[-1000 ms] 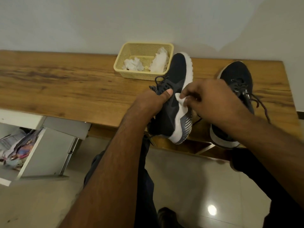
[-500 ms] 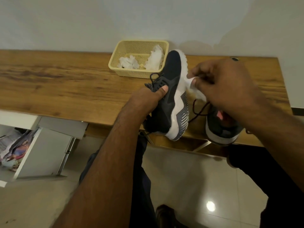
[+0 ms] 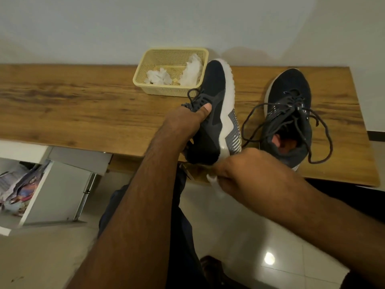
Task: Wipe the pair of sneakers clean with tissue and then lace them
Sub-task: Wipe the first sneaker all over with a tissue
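Observation:
My left hand [image 3: 183, 122] grips a dark sneaker [image 3: 216, 113] turned on its side, its white sole facing right, thumb across the laces. My right hand [image 3: 239, 172] sits at the shoe's heel, below the table edge, and pinches a white tissue [image 3: 214, 184] whose end hangs under the fingers. The second dark sneaker [image 3: 291, 113] stands upright on the wooden table [image 3: 73, 107] to the right, its laces loose and spread around it.
A yellow plastic basket [image 3: 143, 80] with crumpled tissues stands at the back against the wall, just left of the held shoe's toe. An open white drawer [image 3: 41, 195] with papers is at lower left. Tiled floor lies below.
My right hand with the tissue has dropped from the toe end of the sole to the heel, uncovering the second sneaker. The left hand keeps its grip.

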